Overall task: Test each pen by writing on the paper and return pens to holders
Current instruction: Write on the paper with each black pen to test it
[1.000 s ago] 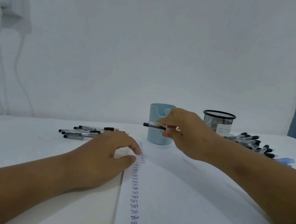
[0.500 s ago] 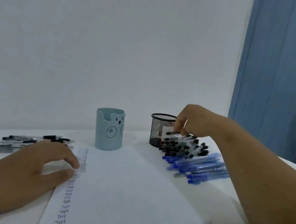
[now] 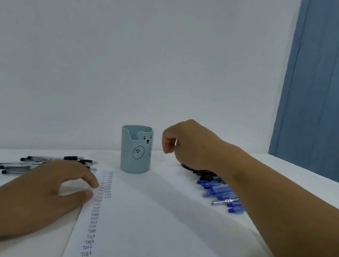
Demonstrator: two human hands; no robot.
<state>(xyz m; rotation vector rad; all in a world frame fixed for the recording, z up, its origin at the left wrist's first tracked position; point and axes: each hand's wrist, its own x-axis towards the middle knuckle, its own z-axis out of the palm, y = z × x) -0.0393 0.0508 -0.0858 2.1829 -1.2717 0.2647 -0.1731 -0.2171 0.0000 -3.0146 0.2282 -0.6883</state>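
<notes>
A white paper sheet point(image 3: 158, 233) lies in front of me with a column of handwritten "Test" words down its left side. My left hand point(image 3: 52, 189) rests flat on the paper's left edge, fingers apart and holding nothing. My right hand point(image 3: 186, 142) hovers with its fingers curled, just right of the light blue bear holder point(image 3: 136, 149). A pale sliver shows between its fingers; I cannot tell whether that is a pen. Under my right forearm lies a pile of blue pens point(image 3: 220, 194) and black pens point(image 3: 203, 173). The hand hides the black mesh holder.
Several black-capped clear pens point(image 3: 36, 164) lie on the white table point(image 3: 311, 179) beyond my left hand. A white wall stands close behind the table. A blue door point(image 3: 334, 88) is at the right.
My right hand has lifted off the pen pile and moved left toward the blue holder. The view shifted slightly right. My left hand stayed on the paper.
</notes>
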